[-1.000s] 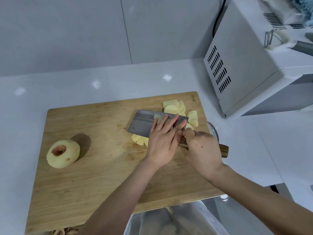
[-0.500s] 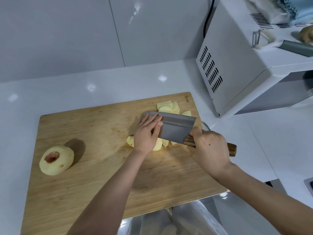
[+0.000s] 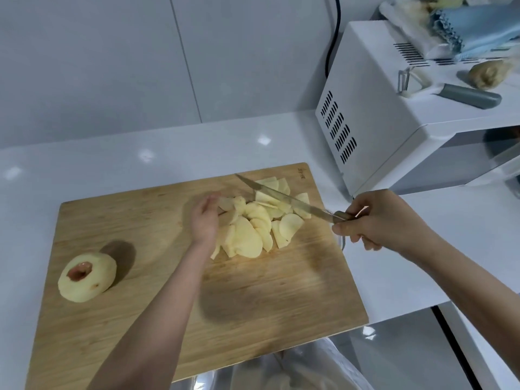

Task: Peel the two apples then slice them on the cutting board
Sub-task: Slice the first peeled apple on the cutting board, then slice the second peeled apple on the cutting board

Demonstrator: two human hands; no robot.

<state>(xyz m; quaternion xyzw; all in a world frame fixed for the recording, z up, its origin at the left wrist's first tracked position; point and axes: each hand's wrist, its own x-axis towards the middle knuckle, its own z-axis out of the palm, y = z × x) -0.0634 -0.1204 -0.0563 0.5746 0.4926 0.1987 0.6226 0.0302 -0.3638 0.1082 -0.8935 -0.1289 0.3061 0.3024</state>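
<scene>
A wooden cutting board (image 3: 146, 305) lies on the white counter. Near its right far corner spreads a pile of pale apple slices (image 3: 253, 229). My left hand (image 3: 204, 218) stands on its edge against the left side of the pile, fingers straight. My right hand (image 3: 377, 218) grips the wooden handle of a cleaver (image 3: 284, 197), whose blade is lifted edge-on over the slices. A whole peeled apple (image 3: 87, 277) with a reddish hollow at its top sits on the board's left side.
A white microwave (image 3: 394, 130) stands at the right, with a peeler (image 3: 413, 83), a grey-handled tool (image 3: 470, 95), a blue cloth (image 3: 475, 26) and a brownish lump on top. A glass bowl's rim (image 3: 343, 243) shows beside the board's right edge.
The cleaver has been lifted off the slices and turned edge-on, moving right. My left hand left the blade and now stands beside the pile. The slices have fanned out.
</scene>
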